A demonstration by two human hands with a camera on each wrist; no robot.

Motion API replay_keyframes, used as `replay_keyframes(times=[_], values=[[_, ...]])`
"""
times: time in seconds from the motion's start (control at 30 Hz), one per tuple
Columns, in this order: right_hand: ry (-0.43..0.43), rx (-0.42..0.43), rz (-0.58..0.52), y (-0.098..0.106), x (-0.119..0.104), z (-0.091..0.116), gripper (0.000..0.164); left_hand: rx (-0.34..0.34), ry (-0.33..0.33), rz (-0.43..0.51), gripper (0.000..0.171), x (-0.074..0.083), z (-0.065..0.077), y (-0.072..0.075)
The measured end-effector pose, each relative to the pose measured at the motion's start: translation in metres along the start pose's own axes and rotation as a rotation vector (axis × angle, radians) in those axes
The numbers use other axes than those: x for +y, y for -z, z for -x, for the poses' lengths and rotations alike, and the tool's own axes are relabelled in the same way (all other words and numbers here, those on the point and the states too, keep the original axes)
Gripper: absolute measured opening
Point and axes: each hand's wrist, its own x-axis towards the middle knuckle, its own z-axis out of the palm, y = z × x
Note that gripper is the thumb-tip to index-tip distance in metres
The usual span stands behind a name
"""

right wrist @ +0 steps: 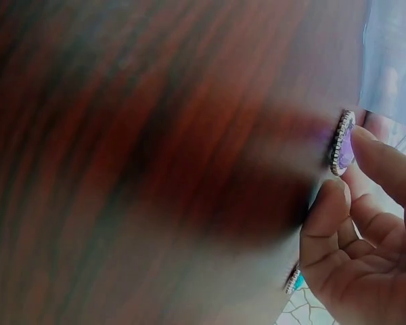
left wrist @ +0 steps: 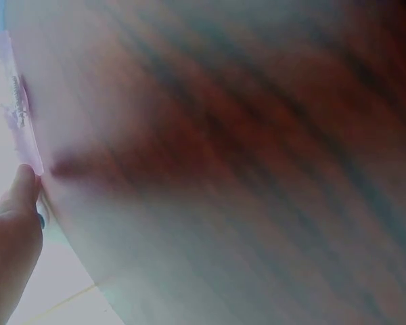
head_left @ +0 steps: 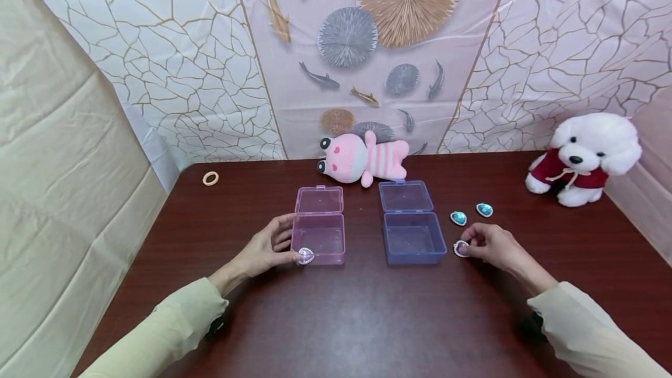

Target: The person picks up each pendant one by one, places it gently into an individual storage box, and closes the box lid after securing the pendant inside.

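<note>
My left hand [head_left: 266, 248] is at the left side of a clear pink box [head_left: 342, 238] with its lid raised, gripping it with the thumb at the front corner and the fingers along the wall. A purple teardrop gem with a beaded rim [head_left: 307, 256] shows by the thumb tip, overlapping that corner. To the right, my right hand [head_left: 493, 245] pinches another purple gem [right wrist: 345, 145] close over the table, fingertips at its edge. Beyond that hand lie two teal gems [head_left: 458, 218] with beaded rims. Left of it stands a clear blue box [head_left: 415, 256], lid raised.
Behind the boxes a pink striped plush toy [head_left: 362, 159] lies on its side. A white plush dog [head_left: 583, 159] in a red top sits at the back right of the dark table [head_left: 336, 319]. One wooden ring [head_left: 210, 178] lies at the far left. Patterned cloth hangs behind.
</note>
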Motion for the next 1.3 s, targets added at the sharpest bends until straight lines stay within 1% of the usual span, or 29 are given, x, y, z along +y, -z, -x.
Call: replay_keyframes(times=[0.13, 0.2, 0.3, 0.37, 0.43, 0.53, 0.6, 0.67, 0.73, 0.87, 1.0, 1.13, 1.3], values=[[0.000, -0.003, 0.001, 0.000, -0.001, 0.001, 0.020, 0.005, 0.008, 0.007, 0.082, 0.001, 0.001, 0.000], [0.007, -0.014, -0.026, 0.001, -0.001, 0.002, 0.021, 0.006, 0.012, 0.010, 0.082, 0.001, 0.001, 0.000], [0.018, -0.045, -0.110, 0.005, -0.001, 0.001, 0.020, 0.008, 0.012, 0.001, 0.082, 0.002, 0.002, 0.001], [0.034, -0.064, -0.194, 0.008, -0.003, 0.000, 0.020, 0.008, 0.009, -0.005, 0.082, 0.002, 0.002, 0.002], [0.059, -0.058, -0.274, 0.012, -0.007, -0.003, 0.019, 0.010, 0.006, -0.009, 0.081, 0.002, 0.002, 0.002], [0.125, -0.022, -0.386, 0.018, -0.018, -0.007, 0.020, 0.014, 0.000, -0.012, 0.080, 0.001, 0.002, 0.004], [0.157, 0.006, -0.435, 0.022, -0.031, -0.010, 0.021, 0.017, -0.001, -0.014, 0.080, 0.001, 0.002, 0.004], [0.173, 0.016, -0.473, 0.023, -0.048, -0.014, 0.023, 0.019, 0.002, -0.016, 0.081, 0.002, 0.003, 0.005], [0.166, 0.010, -0.502, 0.021, -0.066, -0.018, 0.025, 0.020, 0.004, -0.016, 0.081, 0.002, 0.003, 0.005], [0.164, -0.033, -0.575, 0.003, -0.103, -0.030, 0.029, 0.023, 0.012, -0.019, 0.082, 0.001, 0.003, 0.005], [0.159, -0.105, -0.642, -0.025, -0.131, -0.042, 0.030, 0.019, 0.016, -0.023, 0.082, 0.001, 0.002, 0.004], [0.154, -0.165, -0.711, -0.055, -0.153, -0.052, 0.030, 0.021, 0.024, -0.022, 0.082, 0.001, 0.001, 0.002], [0.140, -0.184, -0.783, -0.087, -0.172, -0.059, 0.029, 0.018, 0.010, -0.028, 0.082, 0.001, 0.000, 0.001]])
